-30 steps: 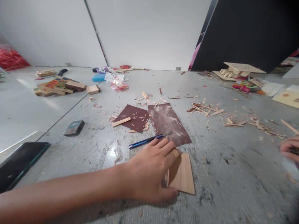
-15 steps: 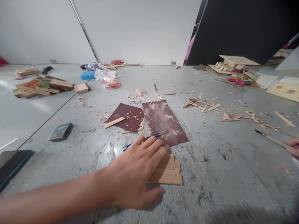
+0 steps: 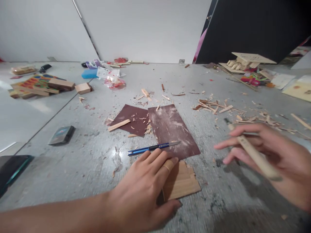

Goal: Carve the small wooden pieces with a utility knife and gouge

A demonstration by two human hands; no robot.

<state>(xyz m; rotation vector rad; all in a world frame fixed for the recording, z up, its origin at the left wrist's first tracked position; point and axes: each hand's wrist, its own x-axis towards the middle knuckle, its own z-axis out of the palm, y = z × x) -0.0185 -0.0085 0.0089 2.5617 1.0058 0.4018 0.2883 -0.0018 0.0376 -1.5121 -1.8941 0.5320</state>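
From my remote seat I see the left hand (image 3: 148, 174) spread over a thin wood board (image 3: 184, 184) flat on the worktop (image 3: 92, 171), central and toward the near edge; I cannot tell whether thumb and fingers pinch it. The right hand (image 3: 284, 158) loosely grasps a wooden-handled tool (image 3: 255, 155) above the worktop's right side.

I'd expect the board to be light, stiff, and prone to chipping at its stepped right edge, so I'd hold it by its straighter sides. The tool's smooth handle may roll; I'd take it mid-length, away from the dark tip.
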